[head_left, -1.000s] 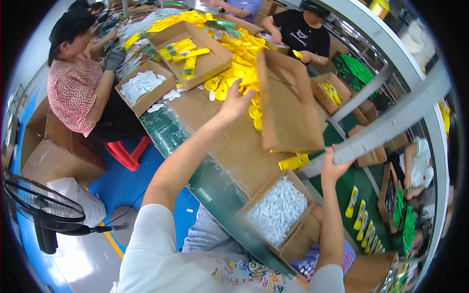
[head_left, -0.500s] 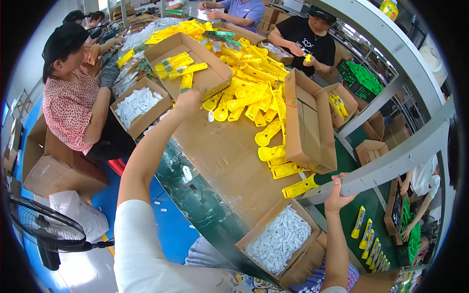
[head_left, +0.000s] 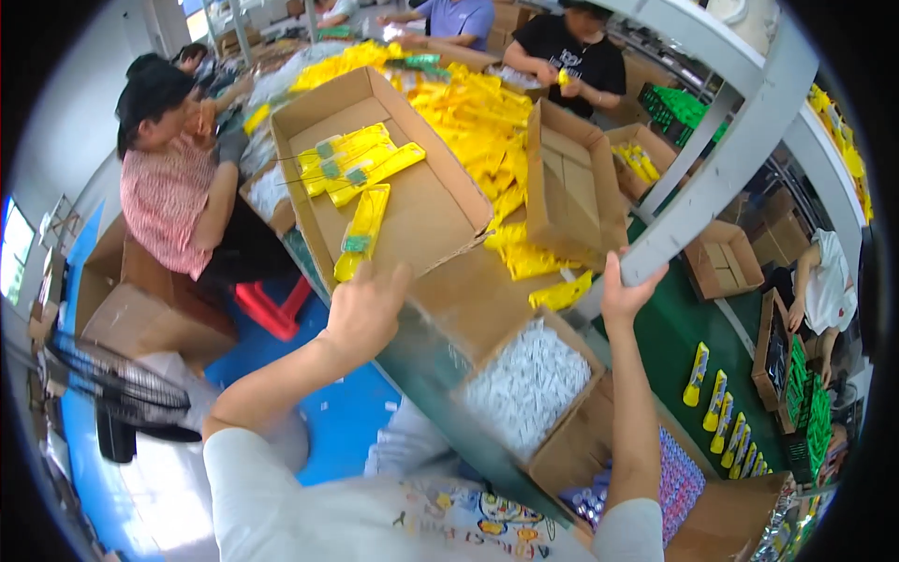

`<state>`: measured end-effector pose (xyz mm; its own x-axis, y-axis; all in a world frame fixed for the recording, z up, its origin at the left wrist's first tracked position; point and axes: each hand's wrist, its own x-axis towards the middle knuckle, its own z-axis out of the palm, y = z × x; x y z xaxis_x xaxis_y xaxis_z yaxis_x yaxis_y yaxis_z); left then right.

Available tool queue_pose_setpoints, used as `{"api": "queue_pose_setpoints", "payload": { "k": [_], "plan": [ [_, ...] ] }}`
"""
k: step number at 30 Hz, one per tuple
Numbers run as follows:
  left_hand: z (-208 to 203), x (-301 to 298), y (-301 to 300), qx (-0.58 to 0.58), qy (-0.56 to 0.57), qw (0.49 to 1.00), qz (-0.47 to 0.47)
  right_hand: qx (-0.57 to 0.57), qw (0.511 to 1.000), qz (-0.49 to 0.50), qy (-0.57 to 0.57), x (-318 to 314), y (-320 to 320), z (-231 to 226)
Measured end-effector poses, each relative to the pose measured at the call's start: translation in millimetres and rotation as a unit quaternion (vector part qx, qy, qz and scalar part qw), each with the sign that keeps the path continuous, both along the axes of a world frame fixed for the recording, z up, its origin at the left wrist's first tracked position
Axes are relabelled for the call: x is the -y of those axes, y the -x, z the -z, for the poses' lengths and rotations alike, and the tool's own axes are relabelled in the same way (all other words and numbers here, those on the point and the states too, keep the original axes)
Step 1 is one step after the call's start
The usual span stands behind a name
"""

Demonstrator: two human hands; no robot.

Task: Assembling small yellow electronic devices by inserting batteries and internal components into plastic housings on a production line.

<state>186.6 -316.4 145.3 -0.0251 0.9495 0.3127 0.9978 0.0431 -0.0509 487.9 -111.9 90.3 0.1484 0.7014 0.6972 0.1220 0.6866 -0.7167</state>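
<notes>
My left hand (head_left: 367,314) is closed on the near edge of a shallow cardboard box (head_left: 435,211), blurred by motion. Inside that box lie several yellow plastic housings (head_left: 371,223) with small green circuit boards and thin dark wires. My right hand (head_left: 626,295) is wrapped round the lower part of a grey metal beam (head_left: 707,183). Just left of it, a single yellow plastic part (head_left: 562,292) lies near the table edge. A heap of yellow plastic parts (head_left: 473,122) spreads over the table behind the box.
An upright-sided cardboard box (head_left: 576,192) stands right of the heap. Close to me is a box of small white pieces (head_left: 534,389). Yellow assembled units (head_left: 721,421) line the green surface at right. Co-workers sit around; a red stool (head_left: 272,309) and black fan (head_left: 117,384) are at left.
My left hand has drawn the cardboard box toward me across the table, with the yellow housings in it. My right hand still grips the beam; the whole view has shifted.
</notes>
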Motion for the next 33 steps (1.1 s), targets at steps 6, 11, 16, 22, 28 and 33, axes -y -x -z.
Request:
{"api": "queue_pose_setpoints", "payload": {
  "k": [6, 11, 16, 22, 28, 33],
  "plan": [
    [48, 10, -52, 0.081, 0.066, 0.993, -0.054, 0.061, 0.993, 0.089, -0.056, -11, -8, -11],
    [71, 0, -59, 0.159, -0.046, 0.985, 0.052, 0.175, 0.965, -0.114, 0.160, 7, -60, -3],
    [33, -15, 10, 0.162, -0.310, 0.937, 0.004, 0.330, 0.886, -0.174, 0.277, 135, -117, -17],
    [75, -75, 83, 0.047, 0.136, 0.989, -0.039, 0.337, 0.828, -0.252, 0.371, 261, -112, -62],
    [67, -64, 58, -0.101, -0.208, 0.972, 0.037, 0.332, 0.835, -0.216, 0.382, 290, -81, -50],
    [45, 8, -75, 0.091, -0.110, 0.983, 0.111, -0.068, 0.942, -0.126, 0.304, 271, -24, -18]
  ]
}}
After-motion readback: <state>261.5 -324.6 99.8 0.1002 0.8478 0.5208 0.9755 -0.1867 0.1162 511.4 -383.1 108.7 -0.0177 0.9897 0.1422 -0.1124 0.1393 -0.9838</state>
